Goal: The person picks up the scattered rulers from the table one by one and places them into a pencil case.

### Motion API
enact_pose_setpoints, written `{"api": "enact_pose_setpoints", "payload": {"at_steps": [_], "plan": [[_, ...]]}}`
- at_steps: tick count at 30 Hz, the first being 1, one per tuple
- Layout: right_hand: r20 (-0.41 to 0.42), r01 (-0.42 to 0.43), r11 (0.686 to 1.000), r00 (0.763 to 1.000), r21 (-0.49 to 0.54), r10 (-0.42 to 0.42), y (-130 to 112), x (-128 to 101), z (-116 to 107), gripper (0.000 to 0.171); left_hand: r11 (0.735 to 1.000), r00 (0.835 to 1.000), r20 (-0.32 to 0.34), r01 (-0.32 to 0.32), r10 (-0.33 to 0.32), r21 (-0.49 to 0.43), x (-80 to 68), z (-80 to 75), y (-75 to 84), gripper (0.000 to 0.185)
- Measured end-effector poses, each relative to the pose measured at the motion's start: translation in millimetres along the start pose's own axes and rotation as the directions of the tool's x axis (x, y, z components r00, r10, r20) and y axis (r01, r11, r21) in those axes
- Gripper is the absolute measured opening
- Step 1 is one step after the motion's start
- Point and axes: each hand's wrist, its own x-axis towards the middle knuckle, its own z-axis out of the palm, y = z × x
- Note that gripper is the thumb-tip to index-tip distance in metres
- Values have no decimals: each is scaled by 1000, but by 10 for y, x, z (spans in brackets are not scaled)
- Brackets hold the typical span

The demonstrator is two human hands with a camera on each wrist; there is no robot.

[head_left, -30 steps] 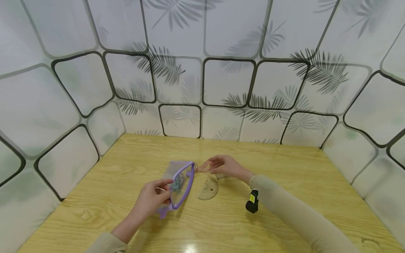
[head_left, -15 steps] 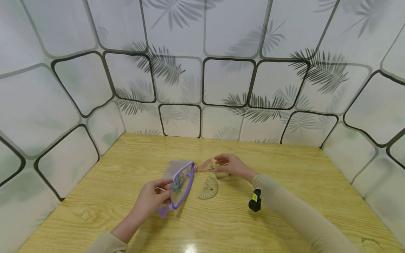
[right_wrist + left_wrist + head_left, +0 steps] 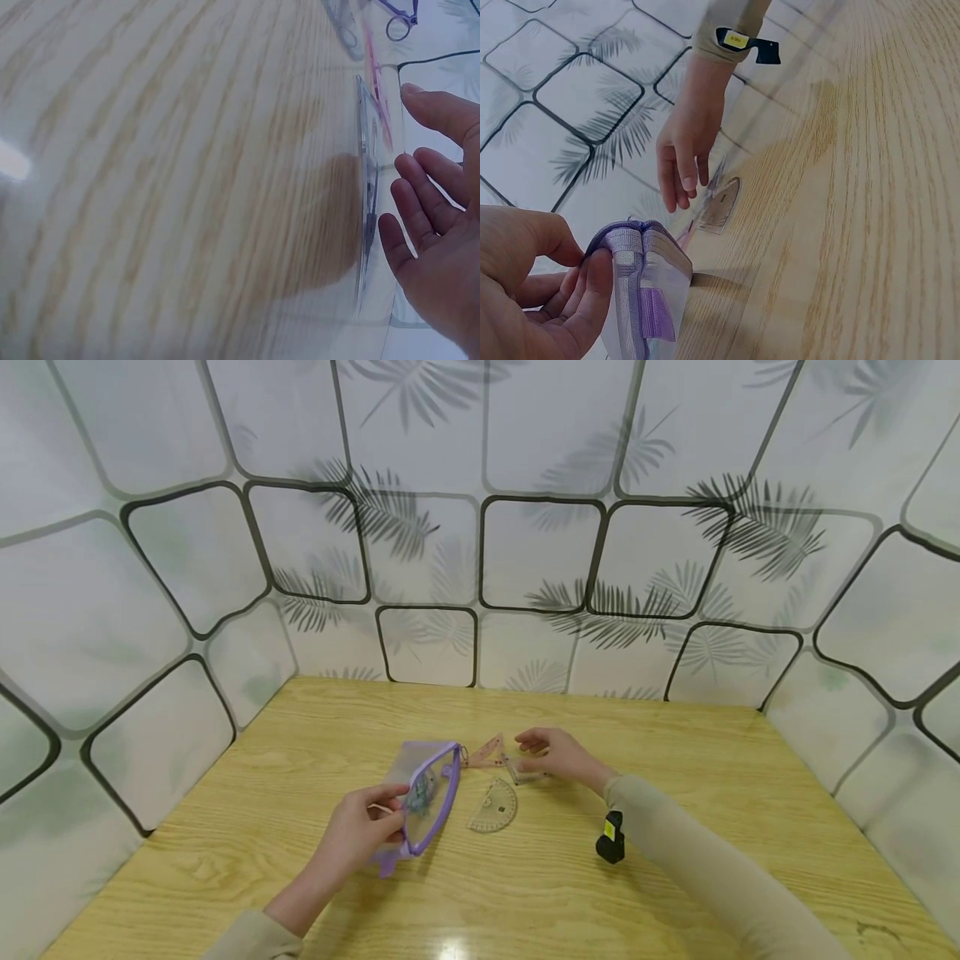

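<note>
My left hand [image 3: 360, 827] pinches the purple zippered rim of a translucent pouch [image 3: 411, 760], its mouth spread apart toward the right. Something bluish-green shows through the pouch's mouth. Over a clear set square [image 3: 516, 773] hovers my right hand [image 3: 561, 755], fingers loosely bent. In the right wrist view nothing lies between those fingers, and the clear set square [image 3: 365, 187] rests flat just below them. A pink set square [image 3: 487, 750] lies between the pouch and the clear one. Nearer to me is a clear protractor [image 3: 497, 810], flat on the table.
The wood-grain table [image 3: 675, 877] carries all of these. Patterned white curtains [image 3: 540, 552] enclose its back and both sides. A black wrist device [image 3: 611, 839] sticks out from the right sleeve.
My right hand has come off the set squares and drawn back slightly to the right, its fingers opening. The left hand and pouch stay put.
</note>
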Motion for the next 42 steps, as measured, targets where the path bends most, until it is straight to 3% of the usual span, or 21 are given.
{"api": "enact_pose_setpoints", "payload": {"at_steps": [11, 17, 32, 42], "plan": [[-12, 14, 999, 1000, -39, -14, 71, -1, 17, 52, 1000, 1000, 9, -15, 15, 3, -10, -5, -3, 39], [10, -26, 999, 1000, -29, 26, 91, -9, 29, 54, 1000, 1000, 8, -5, 5, 5, -4, -4, -6, 39], [46, 43, 995, 998, -92, -39, 142, -27, 31, 53, 1000, 1000, 4, -2, 2, 0, 14, -6, -9, 38], [49, 25, 993, 999, -112, -19, 116, -53, 14, 49, 1000, 1000, -4, 4, -4, -1, 24, -2, -6, 38]]}}
